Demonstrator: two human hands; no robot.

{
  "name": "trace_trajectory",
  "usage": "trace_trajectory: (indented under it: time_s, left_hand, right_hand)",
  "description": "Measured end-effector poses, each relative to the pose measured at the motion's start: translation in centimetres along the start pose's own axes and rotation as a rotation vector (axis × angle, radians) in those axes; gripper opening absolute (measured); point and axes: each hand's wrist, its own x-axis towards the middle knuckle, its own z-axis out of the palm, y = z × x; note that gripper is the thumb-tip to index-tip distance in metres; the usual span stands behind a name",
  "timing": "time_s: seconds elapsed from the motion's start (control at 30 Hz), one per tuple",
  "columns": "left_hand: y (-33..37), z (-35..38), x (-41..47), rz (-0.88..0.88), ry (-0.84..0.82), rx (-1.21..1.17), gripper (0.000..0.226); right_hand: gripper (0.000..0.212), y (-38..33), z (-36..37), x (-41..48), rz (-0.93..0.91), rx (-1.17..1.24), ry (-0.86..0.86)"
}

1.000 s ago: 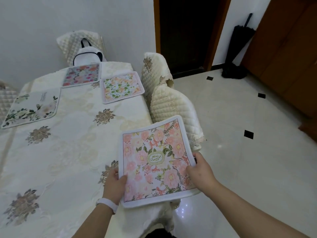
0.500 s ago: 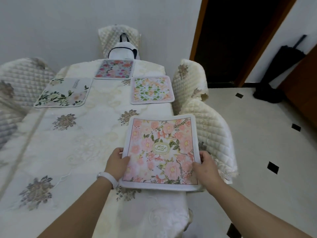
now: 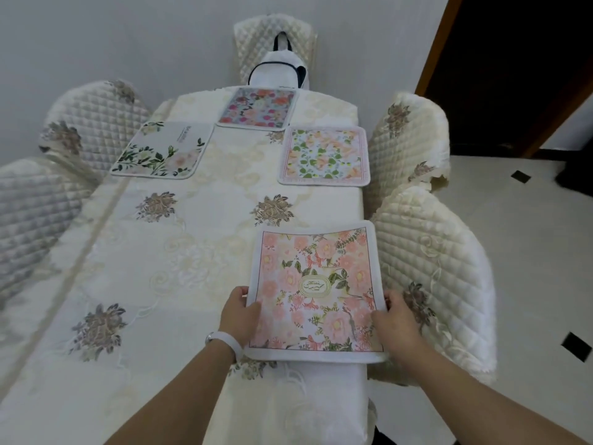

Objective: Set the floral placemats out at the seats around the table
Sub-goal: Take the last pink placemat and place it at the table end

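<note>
A pink floral placemat (image 3: pixel 316 284) is held low over the table's right edge, in front of the near right chair. My left hand (image 3: pixel 239 314) grips its left edge and my right hand (image 3: pixel 393 316) grips its right edge. Three other placemats lie flat on the cream tablecloth (image 3: pixel 167 261): a green-and-peach one (image 3: pixel 324 155) at the far right seat, a multicoloured one (image 3: pixel 256 107) at the head seat, and a pale one with green leaves (image 3: pixel 163 150) at the far left seat.
Quilted cream chairs surround the table: two on the right (image 3: pixel 430 268) (image 3: pixel 407 139), two on the left (image 3: pixel 29 216) (image 3: pixel 93 117), one at the far end (image 3: pixel 272 36) holding a white bag (image 3: pixel 279 70). A dark doorway (image 3: pixel 519 69) and tiled floor (image 3: pixel 529 252) lie to the right.
My view has swung left to face down the table. Both hands have carried the pink placemat forward from the near corner to the right edge by the near right chair.
</note>
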Motion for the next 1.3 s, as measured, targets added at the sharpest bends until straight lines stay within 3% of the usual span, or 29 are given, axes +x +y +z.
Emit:
trace_trajectory:
  time_s: [0.53,0.73,0.9,1.07,1.3]
  left_hand:
    - [-0.3,2.2,4.0,-0.093,0.071,0.095,0.019]
    - [-0.5,2.6,4.0,0.018,0.109,0.247,0.015]
    - [-2.7,1.9,3.3,0.099,0.105,0.513,0.062]
    - [-4.9,-0.2,2.6,0.250,-0.059,0.766,0.099]
    - [-5.9,-1.2,2.2,0.415,-0.200,0.902,0.121]
  right_hand:
    - [0.025,2.8,0.8,5.0,0.071,-0.094,-0.143]
    - [0.037,3.8,0.9,5.1,0.072,-0.030,-0.161]
    - [0.060,4.0,0.7,4.2,-0.092,-0.170,-0.124]
    - [0.079,4.5,0.2,3.9,-0.249,-0.432,-0.188]
    - [0.106,5.8,0.5,3.4,-0.291,-0.643,-0.275]
